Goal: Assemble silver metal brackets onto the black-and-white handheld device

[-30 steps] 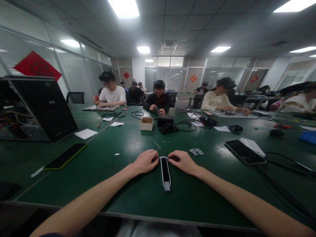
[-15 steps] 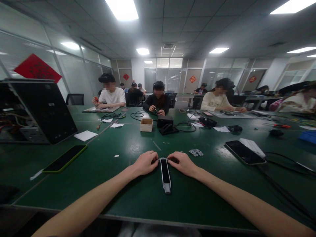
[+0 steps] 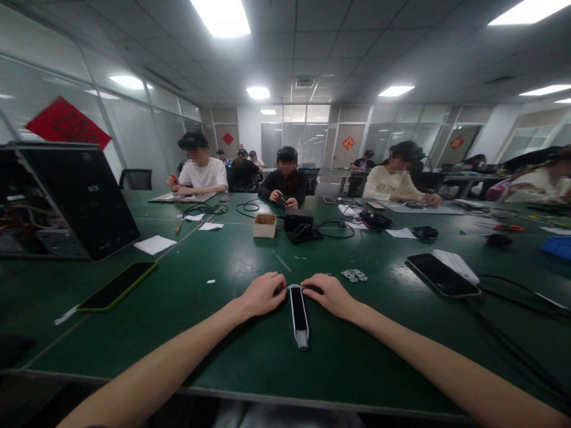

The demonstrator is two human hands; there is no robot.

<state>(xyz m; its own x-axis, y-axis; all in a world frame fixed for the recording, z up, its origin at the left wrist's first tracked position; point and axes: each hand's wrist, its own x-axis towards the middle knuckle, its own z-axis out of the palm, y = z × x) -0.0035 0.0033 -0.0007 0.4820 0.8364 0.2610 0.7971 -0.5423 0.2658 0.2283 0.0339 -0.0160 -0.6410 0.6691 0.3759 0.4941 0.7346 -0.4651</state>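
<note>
A slim device with a white frame, a long black face and a grey tapered end, shaped like a scanning pen (image 3: 299, 312), lies on the green table with the tapered end towards me. At the left of its far end is my left hand (image 3: 265, 292), closed, with curled fingers against the edge. My right hand (image 3: 329, 294) is closed at the opposite edge, thumb and forefinger at the far corner. The fingertips are partly hidden. Several small silver metal pieces (image 3: 354, 275) lie just beyond my right hand.
A green-edged phone (image 3: 118, 288) and an open computer case (image 3: 89, 199) are at left. On the right lies another phone (image 3: 441, 275) near black cables. A small box (image 3: 264, 226) and a black device (image 3: 303, 226) stand ahead. Co-workers sit across the table (image 3: 223, 356).
The scanning pen stays in place, and my hands hold nearly the same pose. Across the table at right, a co-worker's hands have shifted slightly.
</note>
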